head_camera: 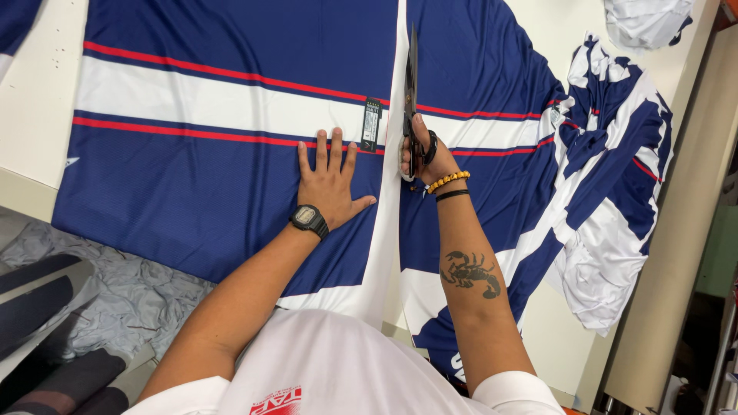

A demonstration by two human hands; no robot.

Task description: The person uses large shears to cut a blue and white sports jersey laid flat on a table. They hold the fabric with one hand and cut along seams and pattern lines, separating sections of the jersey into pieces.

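A large navy fabric sheet [215,192] with white and red stripes lies spread flat on a white table [34,100]. My left hand [329,178] presses flat on it, fingers apart, just left of a white strip running up the cloth. My right hand [424,154] grips black scissors [412,84], whose blades point away from me along that white strip. A small black label [371,124] sits on the fabric between the two hands. I wear a black watch on the left wrist and beaded bracelets on the right.
A bunched pile of the same navy and white fabric [607,184] lies at the right of the table. More white cloth [646,19] sits at the far right corner. Crumpled grey cloth [123,292] lies below the table's left edge.
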